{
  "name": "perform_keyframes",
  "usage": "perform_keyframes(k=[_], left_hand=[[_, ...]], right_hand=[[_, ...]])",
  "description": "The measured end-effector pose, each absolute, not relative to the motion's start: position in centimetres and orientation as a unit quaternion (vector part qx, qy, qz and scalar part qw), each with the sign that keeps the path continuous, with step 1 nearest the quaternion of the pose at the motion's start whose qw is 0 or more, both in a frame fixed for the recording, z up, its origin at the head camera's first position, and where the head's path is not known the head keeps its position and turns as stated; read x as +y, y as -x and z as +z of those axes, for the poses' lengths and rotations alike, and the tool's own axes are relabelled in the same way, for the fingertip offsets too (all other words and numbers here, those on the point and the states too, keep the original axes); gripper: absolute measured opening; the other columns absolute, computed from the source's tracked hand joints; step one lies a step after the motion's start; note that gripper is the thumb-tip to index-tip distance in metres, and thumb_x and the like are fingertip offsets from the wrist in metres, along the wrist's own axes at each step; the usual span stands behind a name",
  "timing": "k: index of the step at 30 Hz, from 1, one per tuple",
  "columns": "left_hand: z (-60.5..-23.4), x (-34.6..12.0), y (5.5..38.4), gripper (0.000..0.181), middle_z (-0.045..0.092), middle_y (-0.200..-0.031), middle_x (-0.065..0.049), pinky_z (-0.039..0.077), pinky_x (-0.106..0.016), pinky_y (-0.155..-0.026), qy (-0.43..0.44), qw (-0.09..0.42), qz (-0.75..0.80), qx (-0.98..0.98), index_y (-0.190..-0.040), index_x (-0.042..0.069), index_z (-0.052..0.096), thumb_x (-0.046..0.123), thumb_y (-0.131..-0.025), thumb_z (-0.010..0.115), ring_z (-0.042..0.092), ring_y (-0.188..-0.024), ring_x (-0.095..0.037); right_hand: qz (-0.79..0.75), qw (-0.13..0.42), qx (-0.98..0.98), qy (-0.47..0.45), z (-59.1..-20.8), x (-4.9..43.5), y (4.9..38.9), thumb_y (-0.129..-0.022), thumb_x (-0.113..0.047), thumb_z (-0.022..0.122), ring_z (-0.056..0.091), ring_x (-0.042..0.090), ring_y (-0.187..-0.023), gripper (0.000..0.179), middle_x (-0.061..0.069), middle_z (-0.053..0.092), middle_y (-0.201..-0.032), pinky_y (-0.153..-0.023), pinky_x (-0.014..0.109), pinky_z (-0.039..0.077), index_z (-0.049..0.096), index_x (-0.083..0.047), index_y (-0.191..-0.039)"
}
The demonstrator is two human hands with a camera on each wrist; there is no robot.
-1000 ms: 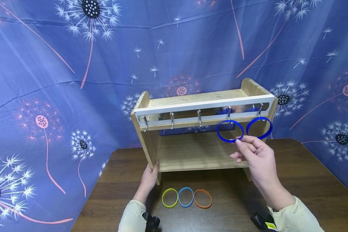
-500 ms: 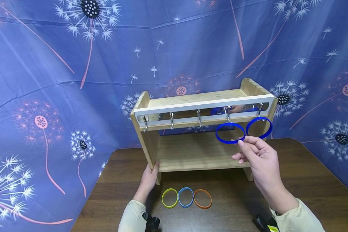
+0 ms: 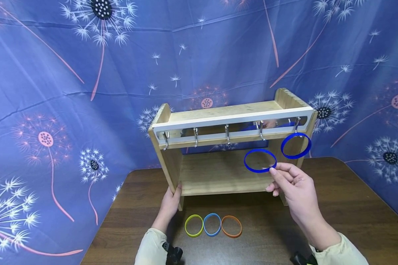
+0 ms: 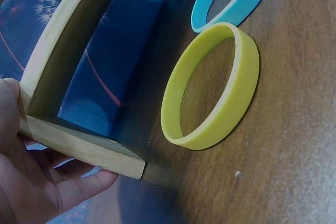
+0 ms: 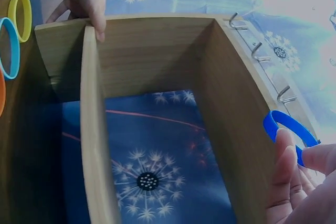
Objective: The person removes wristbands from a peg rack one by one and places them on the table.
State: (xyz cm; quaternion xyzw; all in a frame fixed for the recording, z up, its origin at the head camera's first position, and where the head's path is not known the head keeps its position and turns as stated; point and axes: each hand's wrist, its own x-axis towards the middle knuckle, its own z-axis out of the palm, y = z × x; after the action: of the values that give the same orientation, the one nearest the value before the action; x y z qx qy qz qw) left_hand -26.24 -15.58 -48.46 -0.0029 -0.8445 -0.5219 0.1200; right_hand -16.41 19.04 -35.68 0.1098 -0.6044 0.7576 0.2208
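My right hand [image 3: 296, 189] pinches the edge of a dark blue silicone wristband [image 3: 260, 172] between thumb and fingertips, in front of the wooden shelf [image 3: 219, 193] and a little below the hook rail. In the right wrist view, the held wristband [image 5: 273, 124] is near the rail's hooks. Another dark blue wristband [image 3: 296, 157] hangs from the rightmost hook [image 3: 297, 124]. My left hand [image 3: 169, 204] grips the shelf's lower left corner, thumb on the front and fingers around the outer side. In the left wrist view, that hand [image 4: 37, 182] holds the wood from below.
Yellow [image 3: 194, 236], light blue [image 3: 212, 235] and orange [image 3: 231, 236] wristbands lie in a row on the brown table [image 3: 119, 217] before the shelf. Several metal hooks [image 3: 227, 134] line the white-framed rail [image 3: 232, 118]. A blue dandelion-print cloth [image 3: 86, 110] hangs behind.
The held blue wristband has come down and slightly left, away from the second hook from the right, with my right hand lowering too. My left hand stays at the shelf corner.
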Motion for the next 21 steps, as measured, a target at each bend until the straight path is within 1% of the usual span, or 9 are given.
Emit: perform_keyframes(k=[5, 11, 21], left_hand=[[-48.4, -15.6, 26.2, 0.037, 0.061, -0.121, -0.027, 0.041, -0.055, -0.098, 0.004, 0.120, -0.521, -0.845, -0.122, 0.001, 0.055, 0.032, -0.102, 0.050, 0.054, -0.116, -0.042], [-48.4, -15.5, 26.2, 0.037, 0.061, -0.121, -0.027, 0.041, -0.055, -0.099, 0.005, 0.120, -0.521, -0.845, -0.122, 0.000, 0.055, 0.031, -0.102, 0.050, 0.054, -0.117, -0.042], [-48.3, -15.5, 26.1, 0.037, 0.061, -0.121, -0.027, 0.041, -0.056, -0.098, 0.003, 0.119, -0.520, -0.846, -0.122, 0.001, 0.055, 0.031, -0.102, 0.050, 0.054, -0.117, -0.043]], right_hand=[[0.752, 0.203, -0.617, -0.108, -36.5, 19.2, 16.4, -0.095, 0.000, 0.061, 0.065, 0.017, -0.052, 0.008, 0.003, 0.072, -0.074, -0.046, 0.022, 0.048, 0.061, 0.002, -0.102], [0.744, 0.191, -0.630, -0.114, -37.4, 19.5, 16.4, -0.096, -0.001, 0.060, 0.065, 0.017, -0.053, 0.009, 0.003, 0.072, -0.075, -0.045, 0.021, 0.047, 0.060, 0.004, -0.104], [0.741, 0.180, -0.640, -0.092, -38.5, 19.7, 16.2, -0.095, -0.001, 0.060, 0.065, 0.016, -0.053, 0.009, 0.003, 0.072, -0.076, -0.045, 0.022, 0.047, 0.060, 0.004, -0.104]])
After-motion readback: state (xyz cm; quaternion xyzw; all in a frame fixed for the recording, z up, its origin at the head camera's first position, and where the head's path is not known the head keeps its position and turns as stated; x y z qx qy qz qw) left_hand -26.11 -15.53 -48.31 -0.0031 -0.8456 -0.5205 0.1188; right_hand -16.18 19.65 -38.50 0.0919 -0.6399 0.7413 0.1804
